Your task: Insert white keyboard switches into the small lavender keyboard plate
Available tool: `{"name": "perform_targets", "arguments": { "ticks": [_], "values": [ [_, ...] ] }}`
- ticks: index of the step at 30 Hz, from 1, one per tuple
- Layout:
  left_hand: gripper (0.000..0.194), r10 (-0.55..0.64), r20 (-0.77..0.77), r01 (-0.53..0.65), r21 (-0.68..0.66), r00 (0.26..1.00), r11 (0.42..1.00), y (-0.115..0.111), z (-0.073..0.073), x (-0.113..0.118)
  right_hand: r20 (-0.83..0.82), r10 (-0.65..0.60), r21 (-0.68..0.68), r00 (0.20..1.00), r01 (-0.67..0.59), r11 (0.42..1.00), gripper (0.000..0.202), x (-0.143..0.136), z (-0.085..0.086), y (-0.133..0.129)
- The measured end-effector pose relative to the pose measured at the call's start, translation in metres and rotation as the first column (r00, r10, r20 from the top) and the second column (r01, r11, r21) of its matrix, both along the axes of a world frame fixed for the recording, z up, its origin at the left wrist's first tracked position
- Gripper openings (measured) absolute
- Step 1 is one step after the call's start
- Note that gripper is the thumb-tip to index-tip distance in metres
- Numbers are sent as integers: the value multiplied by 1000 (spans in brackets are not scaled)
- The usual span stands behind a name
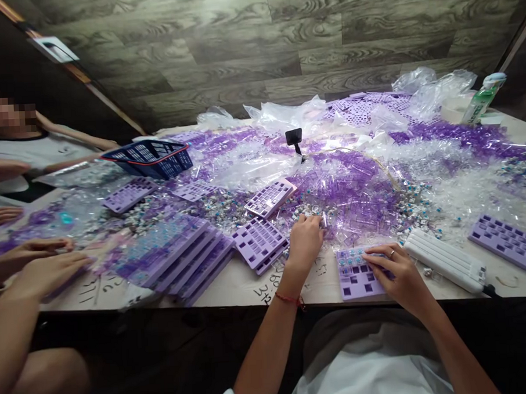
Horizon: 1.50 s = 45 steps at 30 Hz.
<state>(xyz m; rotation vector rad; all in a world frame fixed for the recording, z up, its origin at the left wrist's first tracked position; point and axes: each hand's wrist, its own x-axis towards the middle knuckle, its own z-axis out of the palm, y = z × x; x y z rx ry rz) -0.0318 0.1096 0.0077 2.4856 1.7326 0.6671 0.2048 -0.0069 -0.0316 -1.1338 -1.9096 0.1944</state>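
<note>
My left hand (306,238), with a red string bracelet at the wrist, reaches to the near edge of a heap of clear and purple keycaps (354,187). Its fingers are curled in, and whatever they pinch is too small to make out. A small purple keyboard case (358,290) lies at the table's front edge, its top rows filled with blue switches under clear caps and its lower openings bare. Over its upper right part, my right hand (390,266), wearing a ring, has its fingertips drawn together on the case; what is under them is hidden.
Stacked purple keyboards (191,258) and loose purple cases (260,240) lie to the left. A white power strip (444,259) and another purple case (509,244) are on the right. Behind stand a blue basket (156,158) and a bottle (481,100). Co-workers' hands (52,267) work at left.
</note>
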Motion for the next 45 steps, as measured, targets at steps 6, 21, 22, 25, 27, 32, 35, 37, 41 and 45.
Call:
{"name": "perform_targets", "arguments": {
  "ticks": [6,21,22,25,27,32,35,37,41,45],
  "values": [
    [12,-15,67,17,-32,998,999,1,-9,-5,-8,10,1,1000,-10,1000,25,1,-4,-1],
    [27,-92,70,98,-85,993,991,-4,-13,-2,16,27,-3,1000,-27,1000,25,6,-9,-3],
    [29,-90,70,96,-83,993,992,-4,-14,-1,17,27,-4,999,-27,1000,25,6,-9,-3],
    [25,-74,67,79,-71,995,994,-5,-15,3,18,30,0,999,-30,1000,25,6,-10,-2],
    [20,-61,66,65,-67,996,996,-5,-16,5,21,32,4,999,-32,999,25,7,-10,-3],
    [16,-44,90,51,-79,995,996,-6,-16,4,22,27,1,999,-27,1000,25,6,-9,-3],
    [17,-63,117,75,-99,991,992,-7,-12,0,20,30,1,999,-30,1000,25,5,-7,-3],
    [18,-83,132,98,-109,988,989,-8,-9,-4,21,32,1,999,-32,1000,26,5,-6,-3],
    [18,-103,173,126,-126,979,984,-10,-5,-8,20,27,-1,999,-27,1000,26,5,-5,-3],
    [21,-108,213,135,-112,971,985,-10,-3,-9,21,22,4,1000,-22,1000,26,5,-4,-3]
  ]
}}
